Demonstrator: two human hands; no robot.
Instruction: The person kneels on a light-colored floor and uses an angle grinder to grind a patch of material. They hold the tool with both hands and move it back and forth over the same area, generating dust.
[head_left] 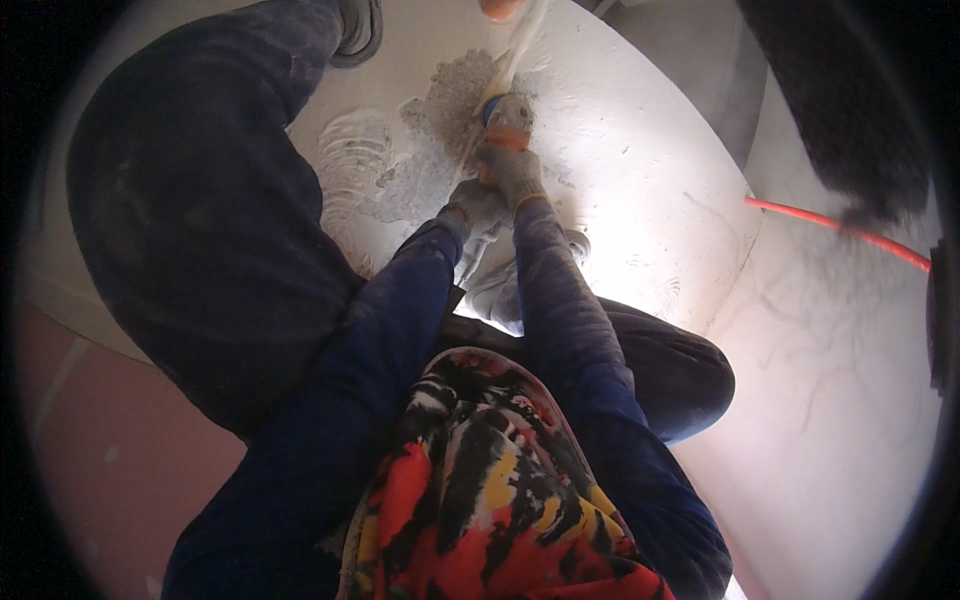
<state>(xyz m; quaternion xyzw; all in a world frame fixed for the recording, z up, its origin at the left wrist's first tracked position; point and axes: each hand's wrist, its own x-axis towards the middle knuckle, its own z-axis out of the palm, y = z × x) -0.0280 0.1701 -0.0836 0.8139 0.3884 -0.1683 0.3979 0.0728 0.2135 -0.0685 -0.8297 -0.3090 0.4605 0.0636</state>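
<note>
My gloved left hand (475,205) and gloved right hand (510,170) are both closed on an orange power tool (510,135) with a pale head and a blue rim, probably a grinder. My right hand sits higher, just behind the head. The head is against a white, curved-edged surface (640,150) at a rough grey patch (445,95) and a narrow, light groove or strip (521,50) running upward. Swirled coating marks (350,150) lie left of the patch. The tool's rear is partly hidden by my hands.
My bent legs (190,230) and shoes (355,30) surround the work. An orange hose or cable (830,225) runs at the right, beneath a blurred dark shape (830,110). A pink board surface (100,430) lies at lower left. A small orange object (500,8) is at the top edge.
</note>
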